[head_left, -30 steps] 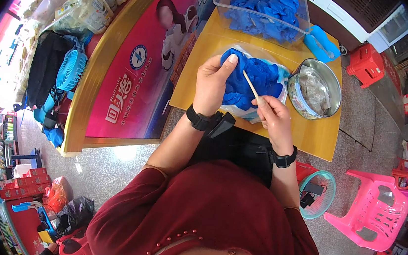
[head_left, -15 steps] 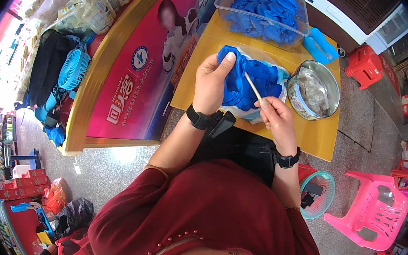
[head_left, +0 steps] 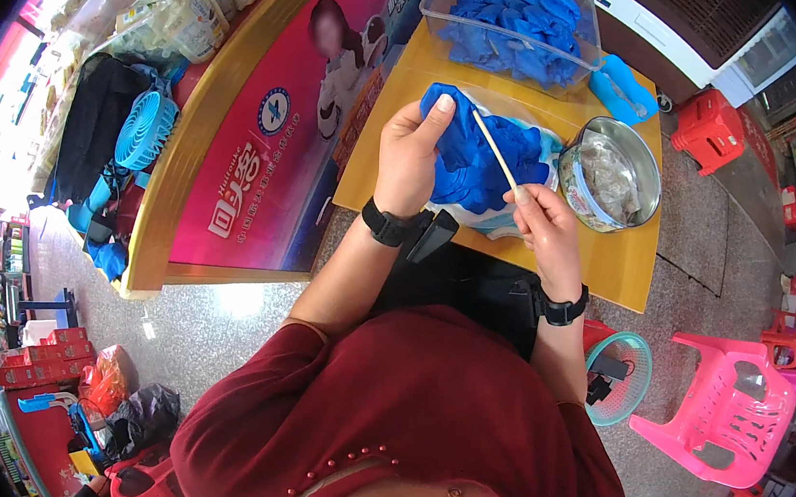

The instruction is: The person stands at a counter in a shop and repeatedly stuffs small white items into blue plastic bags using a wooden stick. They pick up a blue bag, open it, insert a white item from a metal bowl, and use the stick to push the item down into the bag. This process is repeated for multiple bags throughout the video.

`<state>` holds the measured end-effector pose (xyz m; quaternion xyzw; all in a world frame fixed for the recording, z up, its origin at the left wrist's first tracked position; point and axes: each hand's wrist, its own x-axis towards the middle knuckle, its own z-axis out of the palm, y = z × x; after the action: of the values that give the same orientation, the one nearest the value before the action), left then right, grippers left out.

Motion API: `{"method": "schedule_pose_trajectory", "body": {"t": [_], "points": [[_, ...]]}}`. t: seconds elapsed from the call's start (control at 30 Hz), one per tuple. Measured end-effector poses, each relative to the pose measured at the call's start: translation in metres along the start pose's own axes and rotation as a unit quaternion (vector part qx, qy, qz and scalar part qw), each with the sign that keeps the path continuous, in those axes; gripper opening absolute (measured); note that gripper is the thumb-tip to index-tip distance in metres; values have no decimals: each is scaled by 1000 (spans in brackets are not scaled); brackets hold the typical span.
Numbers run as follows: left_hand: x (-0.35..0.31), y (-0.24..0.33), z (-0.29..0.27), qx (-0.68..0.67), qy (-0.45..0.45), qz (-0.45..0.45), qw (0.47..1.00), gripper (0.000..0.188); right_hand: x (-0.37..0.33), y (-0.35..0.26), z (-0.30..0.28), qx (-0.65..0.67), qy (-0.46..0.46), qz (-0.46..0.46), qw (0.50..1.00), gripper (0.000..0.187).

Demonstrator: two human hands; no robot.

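My left hand (head_left: pixel 410 153) is closed on a soft blue piece (head_left: pixel 446 93), with the thumb pressed on top. My right hand (head_left: pixel 549 230) pinches a thin pale wooden stick (head_left: pixel 497 156). The stick slants up and left, its far tip at the blue piece's edge. Beneath and between my hands lies a crumpled heap of blue material (head_left: pixel 510 149) on a whitish plastic bag. The fingers behind the left-hand piece are hidden.
On the yellow wooden table (head_left: pixel 622 282) stand a round metal tin (head_left: pixel 651 202) holding clear plastic and a transparent bin (head_left: pixel 431 7) of blue pieces. Light-blue tubes (head_left: pixel 628 90) lie beside the bin. A counter (head_left: pixel 201 111) borders the left; a pink chair (head_left: pixel 679 433) stands right.
The stick has swung up and left, from over the blue heap to the edge of the piece in my left hand. My left hand has shifted slightly up and left.
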<state>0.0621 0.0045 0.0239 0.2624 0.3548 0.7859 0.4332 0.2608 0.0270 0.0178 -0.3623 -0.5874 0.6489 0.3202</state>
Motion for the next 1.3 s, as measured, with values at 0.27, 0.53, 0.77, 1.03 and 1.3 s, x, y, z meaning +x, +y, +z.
{"method": "schedule_pose_trajectory", "body": {"t": [0.27,0.53,0.77,1.03,1.3], "points": [[-5,2,6,54,-23,-23,998,19,0,4,3,18,-21,-6,1000,23],[-10,-8,6,108,-27,12,994,18,-1,4,7,94,20,6,995,24],[-10,1,9,123,-32,-9,992,17,1,4,0,90,-29,28,995,24],[-5,2,1,150,-47,-29,987,21,3,6,2,34,-10,-8,999,22],[-10,-2,5,172,-63,-32,982,23,8,21,1,-47,34,-99,993,20]]}}
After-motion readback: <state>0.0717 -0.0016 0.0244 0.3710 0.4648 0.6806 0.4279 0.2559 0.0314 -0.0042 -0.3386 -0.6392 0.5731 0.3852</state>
